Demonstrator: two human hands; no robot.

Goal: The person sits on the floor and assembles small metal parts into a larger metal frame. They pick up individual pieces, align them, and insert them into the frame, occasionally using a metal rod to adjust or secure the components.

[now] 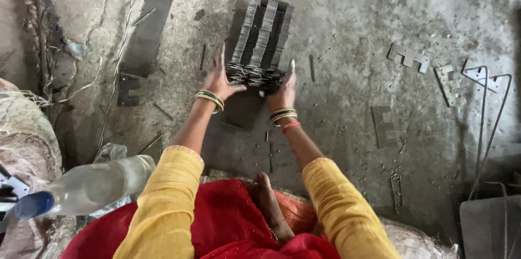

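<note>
A stack of thin grey metal strips (pixel 263 34) stands in rows on the concrete floor ahead of me. A small flat bundle of the same strips (pixel 254 75) lies at its near end. My left hand (pixel 218 81) presses the bundle's left side with the fingers stretched up, thumb under it. On the right side, my right hand (pixel 284 92) squeezes the bundle from the other end. Both wrists wear bangles, and yellow sleeves cover my forearms.
A long metal plate (pixel 149 26) lies at the upper left. Notched metal pieces (pixel 408 56) and a bent wire (pixel 491 123) lie at the right. A plastic bottle (pixel 89 187) rests at the lower left, near sacks. My bare foot (pixel 268 205) rests on red cloth.
</note>
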